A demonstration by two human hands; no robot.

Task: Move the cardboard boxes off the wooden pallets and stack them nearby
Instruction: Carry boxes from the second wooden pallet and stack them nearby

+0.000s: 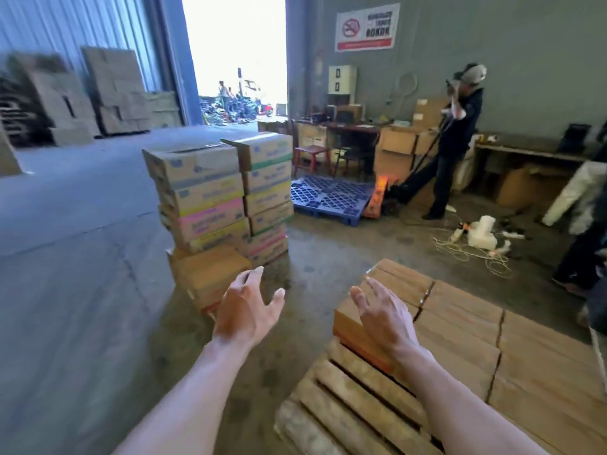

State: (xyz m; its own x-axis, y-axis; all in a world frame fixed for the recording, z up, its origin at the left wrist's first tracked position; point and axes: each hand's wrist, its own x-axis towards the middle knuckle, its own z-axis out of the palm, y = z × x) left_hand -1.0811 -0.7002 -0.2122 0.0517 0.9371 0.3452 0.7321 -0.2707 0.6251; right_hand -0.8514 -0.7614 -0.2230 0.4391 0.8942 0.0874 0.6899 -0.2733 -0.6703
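Cardboard boxes stack (213, 198) standing left of wooden pallet (345, 405), apart. Left hand (246, 307) hanging off pallet's left edge, fingers spread, holding nothing. Right hand (381, 313) nearer, spreading flat over pallet's left corner box (405, 280) — contact unclear, gripping nothing. Likely needing left hand swinging right — onto box's left side.

Plain brown cardboard boxes (460, 326). Pale tan slatted wooden pallet (345, 402). Stacked printed cardboard boxes (203, 205): pink, yellow, green, blue bands. Blue plastic grid-pattern pallet (328, 195). White wall sign (367, 26), red strip.
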